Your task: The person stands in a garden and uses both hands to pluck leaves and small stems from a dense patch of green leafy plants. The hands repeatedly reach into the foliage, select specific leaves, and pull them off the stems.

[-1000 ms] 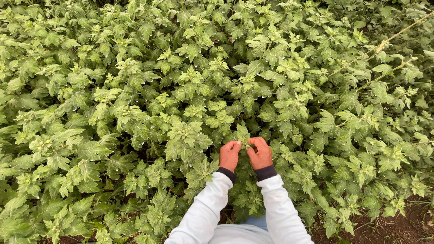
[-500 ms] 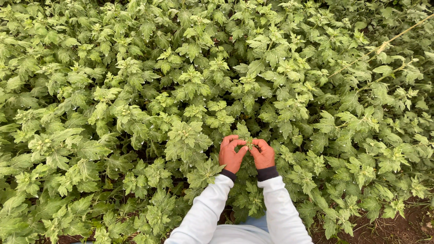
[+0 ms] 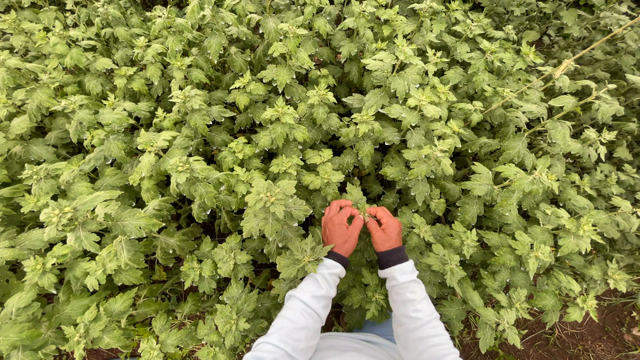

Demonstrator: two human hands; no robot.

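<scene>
The person's left hand (image 3: 340, 227) and right hand (image 3: 385, 227) meet at the top of one shoot tip (image 3: 360, 200) in a dense bed of lobed green plants (image 3: 200, 133). Both hands are curled, fingertips pinched together on the small growth at the crown of that shoot — what exactly lies between the fingertips is too small to tell. The shoot stands just in front of the person, near the lower middle of the view, crowded on all sides by neighbouring stems.

Risks judged from this position:

- Tearing. A pull along the stem instead of a clean nip could strip leaves or snap the shoot lower than intended.
- Wrong shoot. The tips sit close together (several nearly touch the knuckles), so a finger could catch an adjacent crown.
- Slip. Pale spots on some leaves may be water drops; wet foliage would weaken a fingertip pinch.
- Crushing. The white sleeves (image 3: 300, 313) rest over plants below the forearms — leaning in further could bend them.

A thin support line (image 3: 567, 63) crosses the upper right, well apart from the hands.
</scene>
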